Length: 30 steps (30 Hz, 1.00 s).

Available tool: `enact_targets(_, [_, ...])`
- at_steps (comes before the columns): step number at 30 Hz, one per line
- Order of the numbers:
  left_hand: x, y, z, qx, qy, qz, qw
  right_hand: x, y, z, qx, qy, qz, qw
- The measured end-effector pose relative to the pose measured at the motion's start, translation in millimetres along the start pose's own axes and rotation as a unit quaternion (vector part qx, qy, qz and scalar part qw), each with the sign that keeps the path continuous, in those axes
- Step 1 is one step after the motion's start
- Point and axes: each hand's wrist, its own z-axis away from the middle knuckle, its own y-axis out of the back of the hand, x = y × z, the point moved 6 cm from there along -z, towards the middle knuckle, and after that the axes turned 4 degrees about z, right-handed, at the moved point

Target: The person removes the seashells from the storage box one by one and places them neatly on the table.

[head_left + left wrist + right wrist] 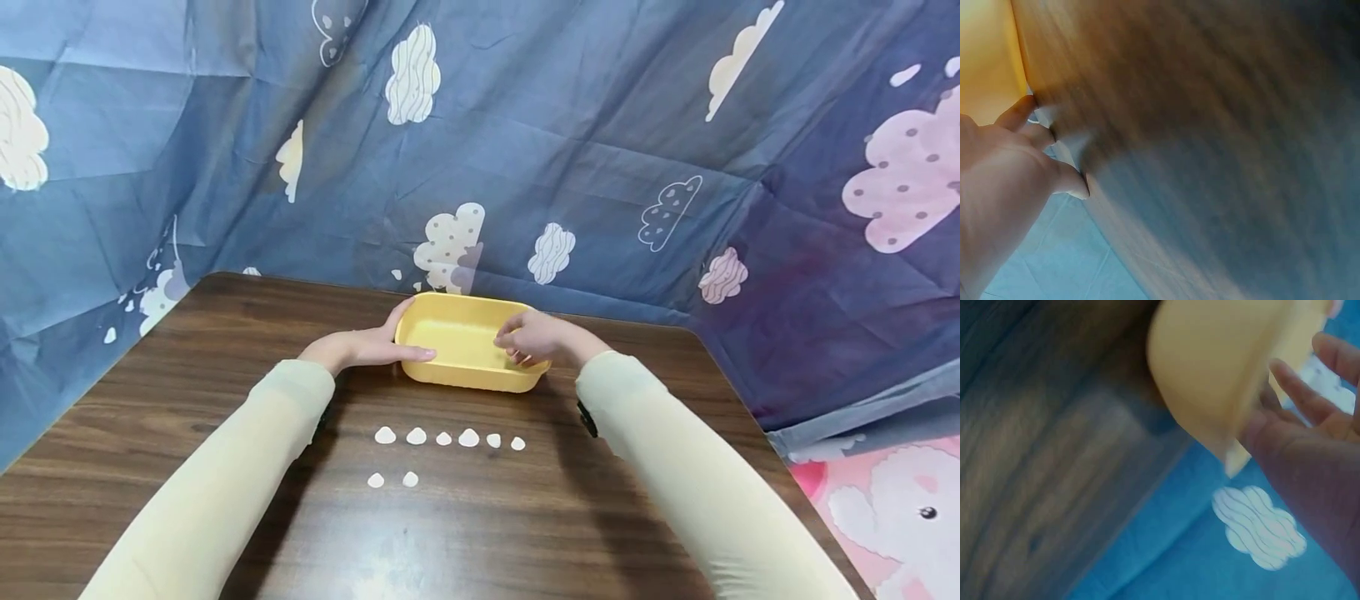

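Observation:
A yellow oblong basin (480,379) is at the far side of the wooden table. My left hand (375,343) holds its left end, thumb along the near rim and fingers round the far corner. In the left wrist view, that hand's fingers (1029,112) lie along the basin's edge. My right hand (528,335) reaches over the right end, its bent fingers dipping inside. In the right wrist view, the right fingers (1304,394) are apart, with nothing visible between them. Small white shell-like pieces (416,436) lie in front of the basin, several in one row and two in a nearer row.
The dark wooden table (480,533) spreads out on both sides and in front. Right behind its far edge hangs a blue cloth (495,167) with cloud prints. Pink printed fabric (885,508) shows beyond the right edge.

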Motion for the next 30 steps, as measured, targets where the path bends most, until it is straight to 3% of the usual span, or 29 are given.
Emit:
enact_targets(5, [-0.1, -7.1, -1.6, -0.004, -0.001, -0.004, 1.0000, 12, -22, -15.0, -0.040, -0.044, 0.066, 0.9960])
enact_targets(8, [1.5, -9.0, -1.0, -0.001, 0.003, -0.009, 1.0000, 10, -30, -21.1, -0.052, -0.049, 0.080, 0.9942])
enact_targets(20, [3.9, -5.8, 1.0, 0.008, 0.001, -0.025, 0.9996, -32, -56, -45.9, -0.083, -0.017, -0.008, 0.9964])
enact_targets(30, [0.5, -2.0, -0.2, 0.008, -0.001, -0.033, 0.9994, -53, -74, -71.0, -0.093, 0.026, -0.110, 0.9893])
